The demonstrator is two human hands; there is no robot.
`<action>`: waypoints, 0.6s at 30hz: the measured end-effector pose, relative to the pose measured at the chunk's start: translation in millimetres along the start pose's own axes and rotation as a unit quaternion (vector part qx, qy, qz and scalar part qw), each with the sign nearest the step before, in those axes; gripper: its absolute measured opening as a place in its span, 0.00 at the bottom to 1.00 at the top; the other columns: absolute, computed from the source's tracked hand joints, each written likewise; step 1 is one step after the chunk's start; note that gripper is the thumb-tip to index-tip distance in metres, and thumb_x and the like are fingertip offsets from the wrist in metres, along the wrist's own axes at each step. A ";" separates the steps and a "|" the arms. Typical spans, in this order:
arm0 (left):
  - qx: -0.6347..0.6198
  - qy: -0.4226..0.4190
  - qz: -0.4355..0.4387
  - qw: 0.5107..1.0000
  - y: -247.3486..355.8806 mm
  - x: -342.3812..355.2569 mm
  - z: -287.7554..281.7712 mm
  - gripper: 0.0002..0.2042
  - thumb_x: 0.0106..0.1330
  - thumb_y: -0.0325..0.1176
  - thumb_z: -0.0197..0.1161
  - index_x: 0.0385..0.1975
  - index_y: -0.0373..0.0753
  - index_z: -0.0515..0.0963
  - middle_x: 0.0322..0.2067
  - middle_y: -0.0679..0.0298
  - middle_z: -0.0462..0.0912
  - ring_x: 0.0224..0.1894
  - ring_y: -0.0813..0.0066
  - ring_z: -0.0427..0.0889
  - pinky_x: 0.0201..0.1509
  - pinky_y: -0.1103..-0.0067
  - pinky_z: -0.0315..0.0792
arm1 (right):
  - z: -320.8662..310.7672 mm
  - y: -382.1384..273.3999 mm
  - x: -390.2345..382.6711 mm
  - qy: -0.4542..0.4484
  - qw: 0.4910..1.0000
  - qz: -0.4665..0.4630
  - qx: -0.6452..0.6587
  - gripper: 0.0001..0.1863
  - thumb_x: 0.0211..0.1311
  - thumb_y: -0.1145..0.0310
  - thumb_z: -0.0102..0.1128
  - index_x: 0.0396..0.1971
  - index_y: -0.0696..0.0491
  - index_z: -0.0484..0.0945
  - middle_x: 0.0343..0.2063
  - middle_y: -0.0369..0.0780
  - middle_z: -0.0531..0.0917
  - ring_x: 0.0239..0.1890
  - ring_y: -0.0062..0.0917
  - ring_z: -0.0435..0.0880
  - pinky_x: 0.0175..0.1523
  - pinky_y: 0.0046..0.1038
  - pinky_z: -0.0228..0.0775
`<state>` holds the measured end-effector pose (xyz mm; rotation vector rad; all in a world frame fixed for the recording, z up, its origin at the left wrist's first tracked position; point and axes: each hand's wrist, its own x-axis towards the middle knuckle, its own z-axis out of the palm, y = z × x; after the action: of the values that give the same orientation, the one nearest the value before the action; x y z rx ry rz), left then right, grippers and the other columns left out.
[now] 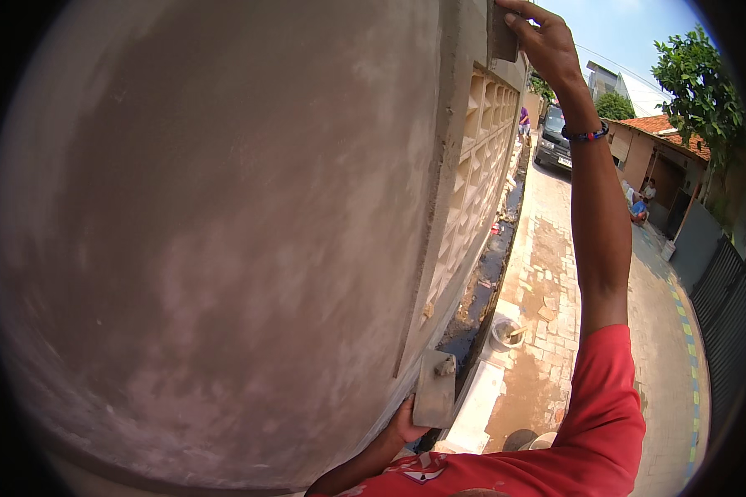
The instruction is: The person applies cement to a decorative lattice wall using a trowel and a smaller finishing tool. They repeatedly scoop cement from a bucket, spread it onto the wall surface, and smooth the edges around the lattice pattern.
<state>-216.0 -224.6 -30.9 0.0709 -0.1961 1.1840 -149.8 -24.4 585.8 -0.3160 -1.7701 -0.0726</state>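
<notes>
A smooth grey plastered wall (249, 248) fills the left and middle of the view. High at its right edge, my right hand (545, 40) grips a flat, dark rectangular plastering float (504, 37) held against the wall's corner; the float's upper part is cut off by the frame. Low down, my left hand (408, 421) is closed on the edge of a grey rectangular mortar board (433, 398). A small lump of mortar (446, 365) sits at the board's upper end. My left fingers are partly hidden behind the board.
Pale openwork blocks (481, 149) continue along the wall, above a dark gutter (481, 286). A bucket with a stick (507, 334) stands on the paved path (547, 282). Farther off are a parked dark vehicle (554, 141), several people, and a corrugated fence (721, 290) at right.
</notes>
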 end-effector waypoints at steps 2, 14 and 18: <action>0.023 0.018 0.025 0.999 -3.6 -9.7 17.7 0.22 0.67 0.45 0.45 0.54 0.39 0.69 0.52 0.60 0.75 0.54 0.65 0.73 0.60 0.66 0.64 | 10.7 -22.7 22.1 0.006 0.997 0.017 0.069 0.10 0.55 0.74 0.53 0.36 0.57 0.80 0.32 0.44 0.83 0.34 0.30 0.82 0.38 0.32 0.75; 0.084 0.112 0.051 0.989 -2.2 -19.2 16.8 0.22 0.66 0.44 0.44 0.54 0.37 0.68 0.52 0.58 0.74 0.54 0.63 0.73 0.60 0.64 0.65 | 64.4 7.1 -99.3 -0.028 0.998 -0.063 0.004 0.12 0.56 0.76 0.53 0.40 0.56 0.80 0.33 0.46 0.81 0.36 0.35 0.80 0.44 0.27 0.69; -0.009 -0.041 0.028 0.999 -13.8 -18.1 46.8 0.27 0.65 0.45 0.45 0.59 0.34 0.62 0.54 0.50 0.71 0.57 0.56 0.70 0.60 0.64 0.64 | 61.2 26.6 -170.6 -0.156 0.983 0.003 0.093 0.13 0.54 0.78 0.52 0.39 0.55 0.80 0.31 0.45 0.80 0.36 0.37 0.79 0.44 0.31 0.70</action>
<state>-215.1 -253.7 12.2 0.0983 -0.2817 1.2361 -168.9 -14.9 403.9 -0.2042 -2.0696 0.1546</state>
